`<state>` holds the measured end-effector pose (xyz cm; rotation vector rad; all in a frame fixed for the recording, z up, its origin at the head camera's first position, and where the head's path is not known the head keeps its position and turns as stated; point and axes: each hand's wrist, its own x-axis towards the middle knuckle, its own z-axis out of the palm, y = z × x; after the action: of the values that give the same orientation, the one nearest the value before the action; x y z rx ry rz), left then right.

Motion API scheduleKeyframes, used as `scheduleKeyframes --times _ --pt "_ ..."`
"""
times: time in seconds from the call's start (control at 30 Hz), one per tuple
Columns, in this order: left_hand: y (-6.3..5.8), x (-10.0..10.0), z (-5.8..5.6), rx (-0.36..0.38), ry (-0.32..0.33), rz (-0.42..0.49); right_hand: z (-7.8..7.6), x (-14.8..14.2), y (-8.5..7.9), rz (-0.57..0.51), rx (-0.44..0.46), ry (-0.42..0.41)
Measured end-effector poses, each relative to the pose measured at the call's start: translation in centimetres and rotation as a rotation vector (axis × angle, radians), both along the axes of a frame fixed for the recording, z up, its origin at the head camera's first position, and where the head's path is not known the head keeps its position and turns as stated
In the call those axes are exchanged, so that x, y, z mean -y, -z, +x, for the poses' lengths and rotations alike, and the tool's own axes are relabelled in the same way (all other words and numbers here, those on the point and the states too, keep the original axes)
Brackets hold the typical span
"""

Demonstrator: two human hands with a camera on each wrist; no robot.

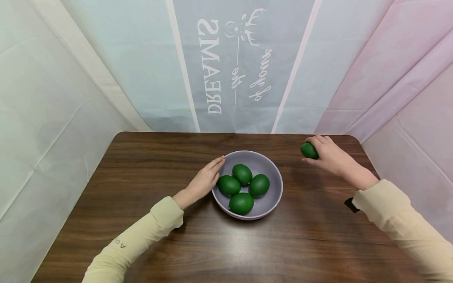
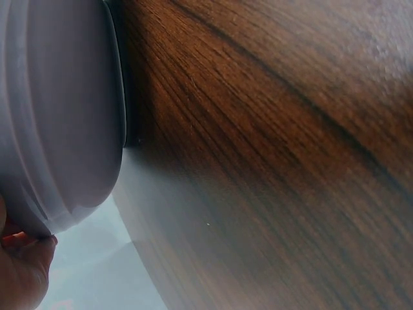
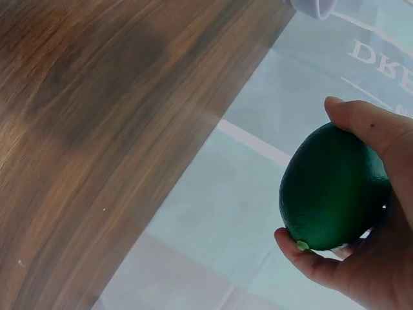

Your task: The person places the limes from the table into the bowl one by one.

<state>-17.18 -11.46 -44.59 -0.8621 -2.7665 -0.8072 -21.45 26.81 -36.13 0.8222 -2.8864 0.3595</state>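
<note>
A lavender-grey bowl (image 1: 277, 196) stands near the middle of the table, with several dark green avocados (image 1: 242, 203) lying in it. Against its left side rests my left hand (image 1: 203, 181), fingers fairly straight along the rim. The left wrist view shows the bowl's outer wall (image 2: 77, 116) and fingertips (image 2: 45, 252) right at its edge. Off to the bowl's right, my right hand (image 1: 327, 155) grips another avocado (image 1: 309, 150) over the table's far right part. In the right wrist view this avocado (image 3: 332, 187) sits between thumb and fingers, a small pale stem nub at its lower end.
The dark wood-grain table (image 1: 141, 165) has a far edge close behind the bowl and the right hand. Pale fabric with printed lettering (image 1: 212, 67) hangs behind it, and light cloth walls stand on both sides. A dark piece (image 1: 351, 204) shows under the right cuff.
</note>
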Motion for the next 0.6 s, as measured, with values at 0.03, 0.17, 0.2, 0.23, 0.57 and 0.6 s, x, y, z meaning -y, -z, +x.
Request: scheduleKeyframes --times 0.03,0.17,0.2,0.23,0.57,0.6 --pt "0.0 0.0 0.0 -0.001 0.0 0.0 0.0 0.1 0.0 -0.001 -0.009 -0.006" --pt "0.0 0.0 0.0 0.003 -0.001 -0.001 0.2 0.5 0.1 -0.008 -0.042 -0.034" --pt "0.0 0.0 0.0 0.004 -0.001 -0.001 0.3 0.6 0.1 -0.01 -0.046 -0.041" --pt "0.0 0.0 0.0 0.005 -0.002 -0.004 0.3 0.7 0.0 -0.013 -0.05 -0.046" --pt "0.1 0.0 0.0 0.007 -0.005 -0.007 0.8 1.7 -0.1 -0.009 -0.025 -0.055" --pt "0.1 0.0 0.0 0.008 -0.005 -0.009 0.9 1.8 -0.2 -0.009 -0.02 -0.057"
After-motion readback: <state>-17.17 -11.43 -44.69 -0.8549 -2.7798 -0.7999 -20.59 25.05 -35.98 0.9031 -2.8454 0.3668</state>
